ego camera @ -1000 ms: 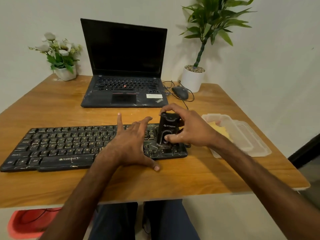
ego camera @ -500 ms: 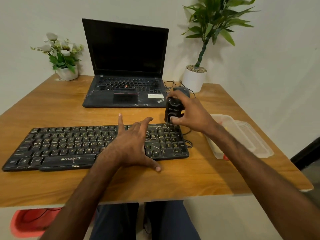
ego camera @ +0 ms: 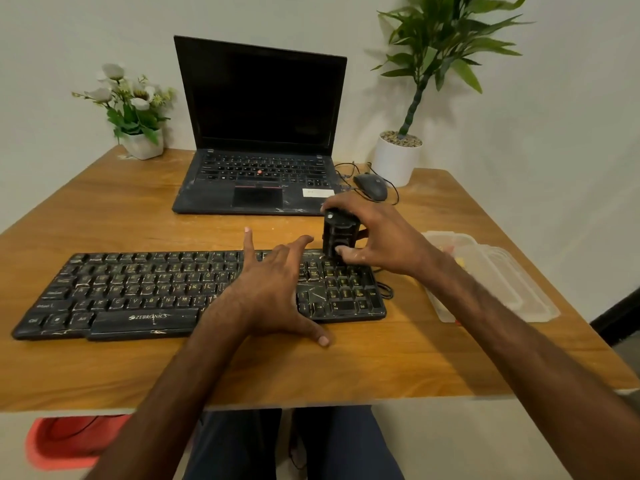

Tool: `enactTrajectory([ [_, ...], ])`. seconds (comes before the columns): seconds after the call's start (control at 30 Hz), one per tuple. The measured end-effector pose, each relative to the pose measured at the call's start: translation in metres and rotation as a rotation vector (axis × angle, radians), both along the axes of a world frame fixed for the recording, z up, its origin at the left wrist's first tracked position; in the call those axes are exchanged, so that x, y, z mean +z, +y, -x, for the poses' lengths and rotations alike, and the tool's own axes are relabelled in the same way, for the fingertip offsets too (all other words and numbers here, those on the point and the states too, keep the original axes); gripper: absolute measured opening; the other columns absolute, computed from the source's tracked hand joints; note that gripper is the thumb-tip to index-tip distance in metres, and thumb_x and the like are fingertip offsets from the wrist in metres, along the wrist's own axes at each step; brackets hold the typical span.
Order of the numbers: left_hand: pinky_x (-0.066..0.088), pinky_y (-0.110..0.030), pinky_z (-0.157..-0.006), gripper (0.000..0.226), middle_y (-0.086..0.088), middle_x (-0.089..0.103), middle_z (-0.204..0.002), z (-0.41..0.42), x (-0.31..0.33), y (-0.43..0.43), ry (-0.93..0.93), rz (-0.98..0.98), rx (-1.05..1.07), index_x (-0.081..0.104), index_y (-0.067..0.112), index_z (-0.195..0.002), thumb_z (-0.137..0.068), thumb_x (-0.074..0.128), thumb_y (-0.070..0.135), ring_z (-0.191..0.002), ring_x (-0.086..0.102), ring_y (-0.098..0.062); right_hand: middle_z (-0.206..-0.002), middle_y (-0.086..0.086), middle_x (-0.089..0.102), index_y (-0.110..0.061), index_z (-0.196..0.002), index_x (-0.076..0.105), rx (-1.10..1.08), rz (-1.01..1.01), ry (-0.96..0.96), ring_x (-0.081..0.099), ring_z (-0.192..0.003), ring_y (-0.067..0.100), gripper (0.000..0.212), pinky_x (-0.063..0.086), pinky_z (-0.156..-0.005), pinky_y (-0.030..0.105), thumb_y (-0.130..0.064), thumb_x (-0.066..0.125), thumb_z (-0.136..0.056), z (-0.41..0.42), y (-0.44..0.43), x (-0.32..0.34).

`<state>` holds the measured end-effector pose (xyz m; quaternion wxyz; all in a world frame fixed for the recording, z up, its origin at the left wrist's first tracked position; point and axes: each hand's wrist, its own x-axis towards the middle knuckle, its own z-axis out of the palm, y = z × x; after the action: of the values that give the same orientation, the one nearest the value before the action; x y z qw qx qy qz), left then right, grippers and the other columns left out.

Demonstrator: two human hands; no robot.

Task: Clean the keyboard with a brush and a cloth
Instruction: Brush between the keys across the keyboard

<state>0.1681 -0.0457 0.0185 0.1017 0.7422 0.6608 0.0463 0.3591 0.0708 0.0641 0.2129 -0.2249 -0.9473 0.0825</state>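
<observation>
A long black keyboard (ego camera: 138,292) with marbled scuffs lies across the wooden table (ego camera: 363,362). My left hand (ego camera: 273,289) rests flat on its right-middle keys, fingers spread and straight, thumb on the table in front. My right hand (ego camera: 377,237) grips a small black brush block (ego camera: 337,237) upright, its lower end on the top row of the number pad. A clear plastic box (ego camera: 498,282) to the right holds something yellow, perhaps the cloth; I cannot tell.
An open black laptop (ego camera: 259,150) stands behind the keyboard, a wired mouse (ego camera: 372,187) to its right. A white flower pot (ego camera: 142,143) sits at the back left, a potted plant (ego camera: 396,161) at the back right. A red object (ego camera: 65,441) lies under the table.
My right hand carried the brush from the lower number pad up off the keyboard's far edge, then back down onto the pad's top row. My left hand stayed where it was.
</observation>
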Motion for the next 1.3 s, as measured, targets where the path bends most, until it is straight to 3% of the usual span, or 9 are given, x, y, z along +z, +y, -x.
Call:
enactTrajectory([
  [0.13, -0.033, -0.064, -0.106, 0.156, -0.008, 0.012, -0.168, 0.000, -0.001, 0.000, -0.001, -0.001, 0.001, -0.023, 0.025, -0.154, -0.043, 0.057, 0.100, -0.155, 0.008, -0.021, -0.123, 0.002, 0.061, -0.027, -0.135, 0.040, -0.029, -0.032, -0.124, 0.062, -0.104, 0.017, 0.069, 0.058, -0.079, 0.034, -0.018, 0.079, -0.078, -0.012, 0.007, 0.007],
  [0.3, -0.034, -0.064, -0.105, 0.156, -0.008, 0.011, -0.168, 0.000, 0.000, 0.001, 0.000, 0.000, -0.003, -0.023, 0.024, -0.154, -0.044, 0.059, 0.099, -0.155, 0.007, -0.021, -0.120, -0.004, 0.059, -0.024, -0.133, 0.044, -0.028, 0.040, 0.028, 0.062, -0.103, 0.012, 0.066, 0.059, -0.079, 0.028, -0.016, 0.080, -0.078, -0.014, 0.003, 0.015],
  [0.43, -0.032, -0.065, -0.106, 0.155, -0.008, 0.013, -0.168, -0.001, 0.001, -0.001, -0.013, -0.002, -0.002, -0.022, 0.024, -0.155, -0.045, 0.059, 0.098, -0.155, 0.009, -0.022, -0.123, -0.001, 0.058, -0.027, -0.132, 0.043, -0.010, 0.055, -0.044, 0.059, -0.108, 0.015, 0.065, 0.058, -0.081, 0.033, -0.019, 0.079, -0.078, -0.005, 0.004, 0.005],
  [0.6, -0.032, -0.065, -0.106, 0.156, -0.007, 0.010, -0.168, 0.001, -0.002, 0.001, 0.003, -0.012, -0.007, -0.022, 0.023, -0.154, -0.045, 0.058, 0.099, -0.155, 0.007, -0.021, -0.111, -0.009, 0.058, -0.024, -0.129, 0.049, -0.111, 0.118, 0.033, 0.063, -0.098, 0.010, 0.064, 0.057, -0.073, 0.019, -0.013, 0.082, -0.075, -0.034, 0.009, 0.018],
  [0.77, -0.034, -0.064, -0.105, 0.157, -0.008, 0.011, -0.168, 0.001, -0.001, 0.000, -0.009, -0.009, -0.006, -0.023, 0.023, -0.154, -0.044, 0.059, 0.099, -0.155, 0.008, -0.021, -0.117, -0.007, 0.060, -0.024, -0.128, 0.052, -0.104, 0.258, 0.170, 0.061, -0.102, 0.000, 0.064, 0.053, -0.073, 0.011, -0.015, 0.084, -0.073, -0.023, 0.005, 0.006],
  [0.87, -0.033, -0.064, -0.106, 0.156, -0.007, 0.011, -0.168, 0.001, 0.000, 0.000, -0.008, -0.003, -0.002, -0.023, 0.023, -0.154, -0.044, 0.059, 0.098, -0.155, 0.007, -0.021, -0.121, -0.005, 0.058, -0.025, -0.132, 0.049, -0.142, 0.152, 0.089, 0.059, -0.104, 0.006, 0.067, 0.050, -0.077, 0.010, -0.018, 0.082, -0.074, -0.014, 0.013, 0.002],
  [0.93, -0.033, -0.064, -0.106, 0.156, -0.007, 0.012, -0.168, 0.000, 0.000, -0.002, -0.014, -0.004, 0.003, -0.023, 0.024, -0.154, -0.045, 0.060, 0.098, -0.155, 0.008, -0.022, -0.127, 0.002, 0.057, -0.024, -0.135, 0.047, -0.193, 0.022, 0.014, 0.059, -0.108, 0.016, 0.071, 0.051, -0.079, 0.019, -0.018, 0.082, -0.074, -0.017, 0.023, 0.005],
  [1.1, -0.034, -0.064, -0.105, 0.155, -0.006, 0.008, -0.169, -0.001, 0.000, -0.001, -0.005, 0.005, 0.005, -0.024, 0.024, -0.154, -0.046, 0.061, 0.097, -0.155, 0.005, -0.021, -0.121, -0.007, 0.059, -0.024, -0.130, 0.051, -0.130, 0.160, 0.183, 0.060, -0.104, 0.006, 0.064, 0.050, -0.079, 0.008, -0.016, 0.082, -0.074, -0.025, 0.011, -0.001],
  [1.3, -0.033, -0.064, -0.106, 0.155, -0.007, 0.012, -0.168, -0.001, 0.001, -0.001, -0.010, 0.004, 0.009, -0.021, 0.024, -0.155, -0.046, 0.062, 0.096, -0.155, 0.008, -0.022, -0.123, 0.005, 0.063, -0.023, -0.138, 0.044, -0.182, -0.079, -0.003, 0.062, -0.106, 0.019, 0.071, 0.052, -0.080, 0.023, -0.017, 0.079, -0.077, -0.027, 0.012, -0.001],
])
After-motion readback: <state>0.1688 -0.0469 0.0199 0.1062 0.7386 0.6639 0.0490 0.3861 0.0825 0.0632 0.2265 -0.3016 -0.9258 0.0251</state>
